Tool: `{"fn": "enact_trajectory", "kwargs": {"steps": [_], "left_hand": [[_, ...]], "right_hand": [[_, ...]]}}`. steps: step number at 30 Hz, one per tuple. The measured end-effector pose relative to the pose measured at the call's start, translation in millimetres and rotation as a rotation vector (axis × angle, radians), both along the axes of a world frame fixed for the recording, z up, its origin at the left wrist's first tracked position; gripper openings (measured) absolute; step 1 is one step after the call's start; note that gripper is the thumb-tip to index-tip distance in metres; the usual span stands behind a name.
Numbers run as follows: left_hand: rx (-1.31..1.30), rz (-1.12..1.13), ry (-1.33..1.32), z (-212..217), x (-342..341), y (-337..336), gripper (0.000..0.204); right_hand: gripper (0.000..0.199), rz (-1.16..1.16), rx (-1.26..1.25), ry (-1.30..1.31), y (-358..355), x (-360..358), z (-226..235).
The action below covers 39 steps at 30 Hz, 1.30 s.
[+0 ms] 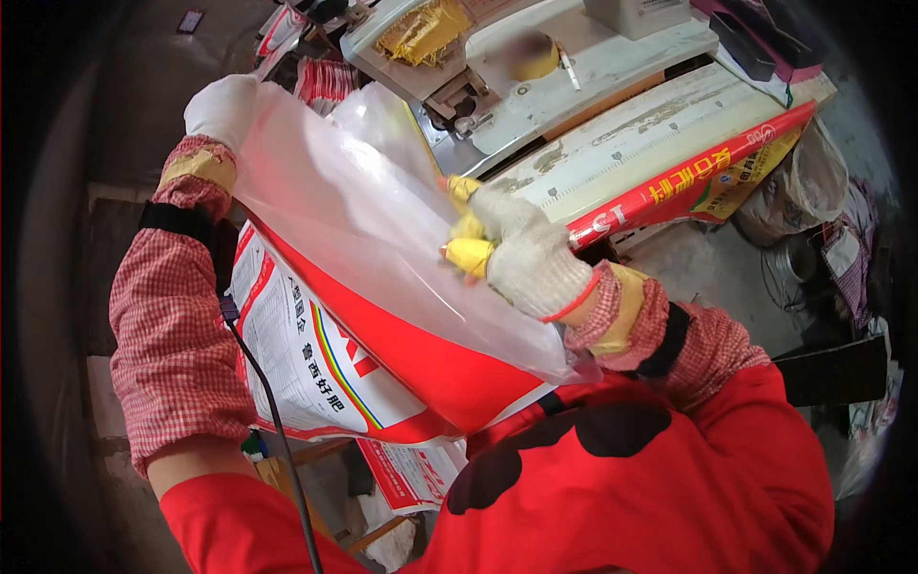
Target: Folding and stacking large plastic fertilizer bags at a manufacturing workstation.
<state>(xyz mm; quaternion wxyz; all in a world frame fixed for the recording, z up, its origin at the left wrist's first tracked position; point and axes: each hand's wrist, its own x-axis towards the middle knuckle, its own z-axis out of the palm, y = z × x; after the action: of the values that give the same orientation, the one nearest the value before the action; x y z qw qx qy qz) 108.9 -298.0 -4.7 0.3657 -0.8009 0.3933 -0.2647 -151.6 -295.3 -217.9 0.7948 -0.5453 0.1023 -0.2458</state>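
Though billowy, plastic liner [339, 191] tight in left grip [222, 110], against right grip [528, 244], closure unclear.

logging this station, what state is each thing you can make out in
left hand: gloved, closed on the liner's upper end
right hand: gloved, fingers bent, at the liner; grip unclear
liner: spread, reaching past the sack's edge
sack: tilted, printed side showing
cable: hanging beside the left forearm
machine: cannot tell if running
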Motion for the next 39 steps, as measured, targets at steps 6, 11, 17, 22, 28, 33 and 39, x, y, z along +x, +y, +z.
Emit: {"fn": "enact_trajectory", "kwargs": {"steps": [6,11,17,22,28,33,39], "left_hand": [[0.016,0.014,0.066,-7,-5,-8,0.026],[-0.75,0.151,0.686,6,41,-3,0.029],[-0.456,-0.12,0.026,-118,44,-51,0.017],[-0.386,-0.714,0.094,-240,75,-33,0.013],[-0.311,-0.917,0.505,-230,51,-43,0.014],[-0.267,-0.752,0.644,-218,49,-42,0.017],[-0.037,-0.864,0.536,-217,36,-21,0.018]], "right_hand": [[0.031,0.333,-0.077,0.422,-16,46,-64],[0.025,0.231,-0.909,0.266,-16,39,1],[0.023,-0.08,-0.807,0.304,23,20,12],[0.023,0.136,0.126,0.401,-13,-75,-44],[0.022,0.011,0.495,0.543,-23,-87,-32],[0.016,-0.166,-0.504,0.582,-20,-88,-30],[0.022,0.278,-1.077,1.052,-17,-95,-18]]}}
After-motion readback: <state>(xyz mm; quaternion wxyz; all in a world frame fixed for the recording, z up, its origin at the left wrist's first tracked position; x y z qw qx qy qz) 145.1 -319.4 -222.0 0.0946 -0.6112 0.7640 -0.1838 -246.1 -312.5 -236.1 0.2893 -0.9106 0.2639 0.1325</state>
